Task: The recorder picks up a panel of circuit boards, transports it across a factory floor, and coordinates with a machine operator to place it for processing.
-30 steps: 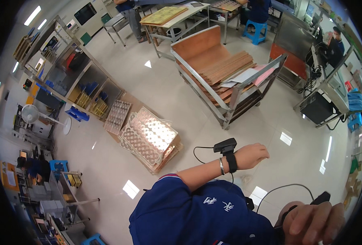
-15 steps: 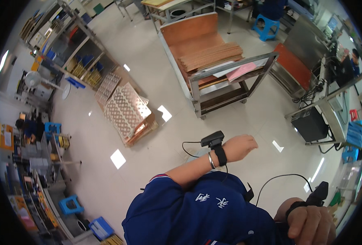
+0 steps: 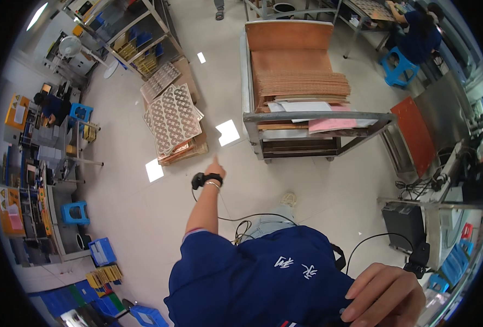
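My left arm reaches forward over the floor, and my left hand [image 3: 217, 168] shows a finger stretched out, with nothing seen in it. A black strap with a small black device [image 3: 199, 180] and a silver bracelet [image 3: 213, 184] are round that wrist. Close to the front of my dark blue shirt [image 3: 263, 283], my right hand [image 3: 386, 297] is curled, fingers bent together; what they hold, if anything, is hidden. Another black device [image 3: 417, 260] shows at the right wrist, with a cable. Beyond the left hand lie stacked patterned copper-coloured sheets [image 3: 174, 120].
A metal cart [image 3: 320, 116] carries stacked brown boards [image 3: 304, 85] and pink paper [image 3: 331, 125]. Shelving [image 3: 143, 35] stands at the far left. Blue stools [image 3: 399, 66] and people seated at benches are on both sides. A black computer case [image 3: 403, 225] stands at the right.
My left arm has swung from across my body to point forward and left. My right hand has come slightly inward. The view has shifted, with the cart now nearly straight ahead.
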A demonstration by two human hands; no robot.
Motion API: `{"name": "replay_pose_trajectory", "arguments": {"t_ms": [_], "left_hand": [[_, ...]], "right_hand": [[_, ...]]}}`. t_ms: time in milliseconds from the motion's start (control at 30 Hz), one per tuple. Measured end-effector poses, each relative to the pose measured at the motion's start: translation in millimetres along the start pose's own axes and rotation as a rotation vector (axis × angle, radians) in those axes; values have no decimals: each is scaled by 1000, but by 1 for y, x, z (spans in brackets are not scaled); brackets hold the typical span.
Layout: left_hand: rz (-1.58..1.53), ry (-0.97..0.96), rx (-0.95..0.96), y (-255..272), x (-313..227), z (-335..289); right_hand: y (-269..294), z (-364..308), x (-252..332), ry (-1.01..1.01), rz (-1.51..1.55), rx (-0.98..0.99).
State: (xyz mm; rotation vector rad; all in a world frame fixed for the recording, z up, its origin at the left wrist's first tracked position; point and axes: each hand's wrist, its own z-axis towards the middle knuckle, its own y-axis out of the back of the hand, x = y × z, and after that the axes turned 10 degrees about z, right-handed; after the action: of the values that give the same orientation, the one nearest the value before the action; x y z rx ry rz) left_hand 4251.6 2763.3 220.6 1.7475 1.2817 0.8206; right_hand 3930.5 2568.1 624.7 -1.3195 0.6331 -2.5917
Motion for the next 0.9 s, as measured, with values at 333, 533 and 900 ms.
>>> {"name": "replay_pose_trajectory", "arguments": {"t_ms": [333, 533, 900], "left_hand": [[-73, 435, 83, 12, 6, 16], [-113, 578, 133, -11, -5, -24], [-190, 667, 110, -38, -92, -94]], "right_hand": [[92, 48, 17, -85, 138, 224], [137, 50, 38, -108, 191, 245], [223, 27, 111, -39, 265, 415]]}}
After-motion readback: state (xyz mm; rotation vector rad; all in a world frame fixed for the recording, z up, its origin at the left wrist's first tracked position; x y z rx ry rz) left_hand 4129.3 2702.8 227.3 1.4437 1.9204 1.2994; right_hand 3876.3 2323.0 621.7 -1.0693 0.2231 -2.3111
